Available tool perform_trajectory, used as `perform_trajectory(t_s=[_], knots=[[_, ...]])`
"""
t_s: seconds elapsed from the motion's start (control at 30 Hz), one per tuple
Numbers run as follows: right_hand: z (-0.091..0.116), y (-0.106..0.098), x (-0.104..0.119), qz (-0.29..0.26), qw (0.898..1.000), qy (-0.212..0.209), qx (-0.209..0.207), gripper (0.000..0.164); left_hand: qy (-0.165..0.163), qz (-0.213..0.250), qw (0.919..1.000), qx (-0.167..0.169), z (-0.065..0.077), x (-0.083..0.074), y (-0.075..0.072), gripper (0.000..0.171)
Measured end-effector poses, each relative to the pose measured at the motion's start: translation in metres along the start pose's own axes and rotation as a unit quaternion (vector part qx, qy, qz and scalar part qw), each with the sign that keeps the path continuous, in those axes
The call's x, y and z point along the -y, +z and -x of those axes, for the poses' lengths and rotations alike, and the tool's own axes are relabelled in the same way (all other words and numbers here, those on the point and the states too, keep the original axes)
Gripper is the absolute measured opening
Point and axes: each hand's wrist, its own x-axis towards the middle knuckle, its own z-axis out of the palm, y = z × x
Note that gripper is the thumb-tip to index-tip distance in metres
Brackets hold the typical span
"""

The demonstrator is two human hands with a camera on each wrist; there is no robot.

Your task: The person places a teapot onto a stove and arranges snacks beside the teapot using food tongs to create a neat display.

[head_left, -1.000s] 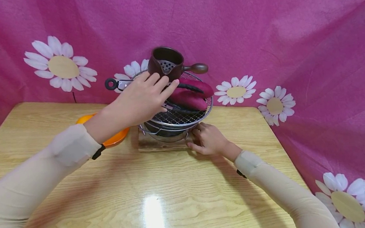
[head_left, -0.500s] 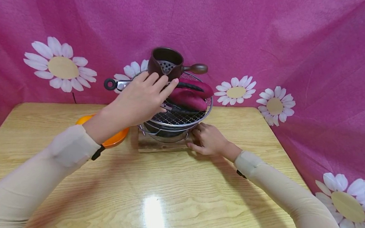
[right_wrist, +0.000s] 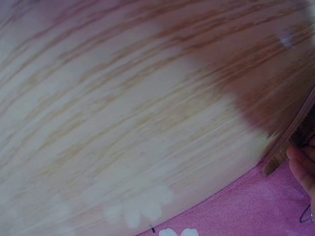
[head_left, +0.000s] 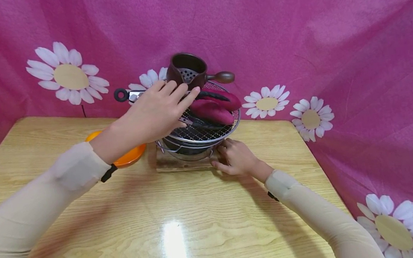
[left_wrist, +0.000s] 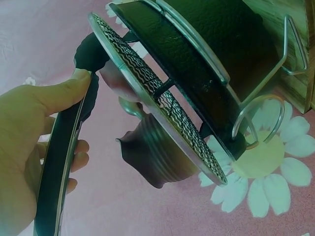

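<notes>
My left hand (head_left: 149,113) grips black-and-metal tongs (left_wrist: 61,152) with a black ring at the end. In the head view, the tongs' black tips lie along both sides of a magenta sweet-potato-shaped piece (head_left: 212,111). It rests beside a second rounded magenta part on a round wire mesh (head_left: 207,135). The mesh tops a dark round tabletop grill (head_left: 186,149), standing on a wooden base (head_left: 176,165). Down at the base's right end, my right hand (head_left: 237,157) pinches the wood with curled fingers. Only its fingertips, at the base's corner, show in the right wrist view.
A dark brown side-handled pot (head_left: 199,80) with a perforated spout strainer stands at the mesh's back. An orange dish (head_left: 131,157) lies left of the grill, partly behind the left forearm. Pink flowered cloth (head_left: 294,33) rises behind and right of the wooden table (head_left: 216,227).
My left hand and the tongs have slid slightly left, the ring end moving farther from the grill. The magenta pieces, pot and right hand stay in place.
</notes>
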Motion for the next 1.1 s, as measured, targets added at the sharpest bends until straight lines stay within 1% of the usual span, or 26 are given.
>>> perform_trajectory(t_s=[0.23, 0.4, 0.6, 0.83, 1.0, 1.1], knots=[[-0.001, -0.001, 0.001, -0.004, 1.000, -0.003, -0.004, 0.038, -0.005, 0.005, 0.9999, 0.009, 0.002, 0.000, -0.005, 0.082], [-0.001, -0.001, 0.001, -0.004, 1.000, -0.005, -0.001, 0.039, -0.006, 0.004, 0.9999, 0.015, 0.004, 0.002, -0.006, 0.083], [0.000, 0.000, 0.001, -0.001, 1.000, -0.010, -0.012, 0.039, -0.009, 0.006, 0.9998, 0.019, 0.005, 0.004, -0.006, 0.085], [0.000, 0.001, 0.000, 0.002, 1.000, -0.012, -0.016, 0.037, -0.017, 0.016, 0.9994, 0.027, 0.008, 0.005, -0.007, 0.085], [0.000, 0.001, 0.000, 0.005, 1.000, -0.019, -0.024, 0.035, -0.022, 0.023, 0.9993, 0.020, 0.010, 0.007, -0.009, 0.084], [0.000, 0.001, -0.001, 0.006, 0.999, -0.024, -0.027, 0.035, -0.028, 0.024, 0.9991, 0.021, 0.013, 0.010, -0.011, 0.083]])
